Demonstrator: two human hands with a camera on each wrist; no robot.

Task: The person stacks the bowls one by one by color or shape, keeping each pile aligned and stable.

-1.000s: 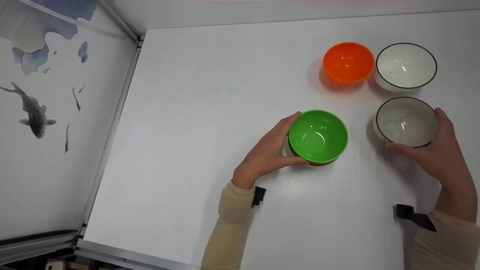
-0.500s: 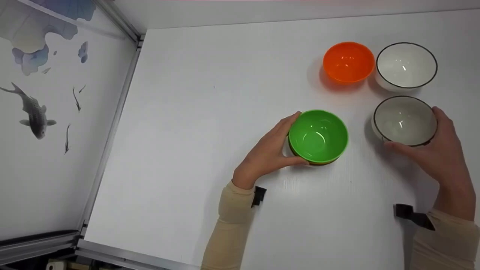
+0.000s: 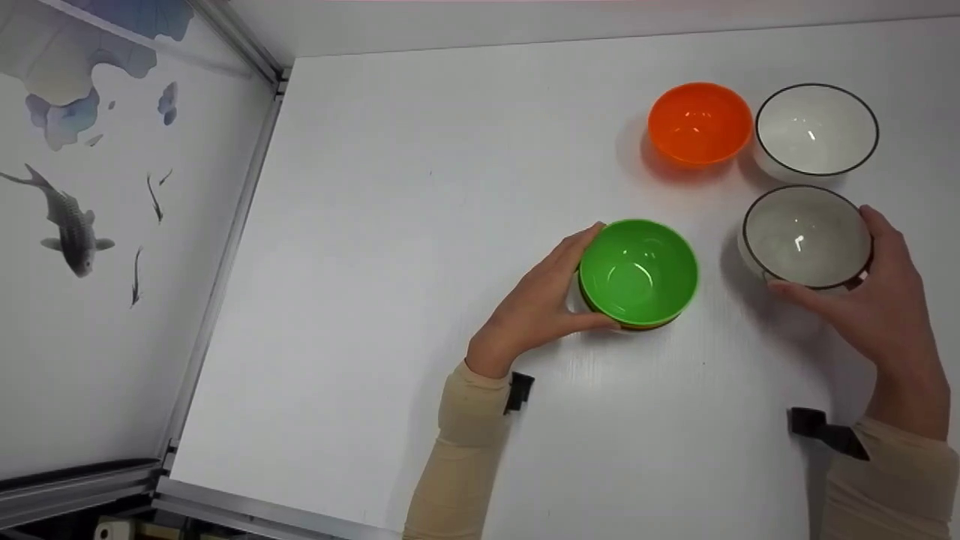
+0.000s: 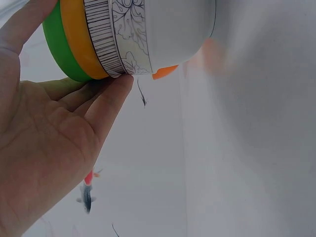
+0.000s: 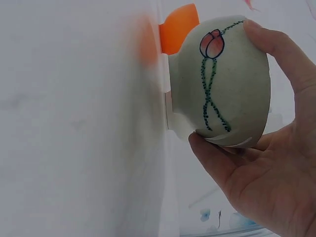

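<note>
My left hand (image 3: 536,304) grips the side of a stack of bowls, thumb at the near side and fingers at the far side. On top is a green bowl (image 3: 637,271); a yellow-orange bowl (image 4: 78,37) sits under it, and a white bowl with a dark line pattern (image 4: 129,34) shows lowest. To the right, a greyish-white bowl with a dark rim (image 3: 808,236) is held between thumb and fingers of my right hand (image 3: 874,311). In the right wrist view a pink bud with crossing stems (image 5: 212,47) decorates its outside, and its foot is close over the table.
Behind the right-hand bowl stands a white bowl with a black rim (image 3: 817,131). An orange bowl (image 3: 699,126) is right beside it on the left. The white table (image 3: 360,262) meets a back wall and a left panel (image 3: 112,337) painted with fish.
My right hand has carried the greyish-white bowl slightly away from me and to the left, closer to the rear white bowl. The left hand and its stack have stayed in place.
</note>
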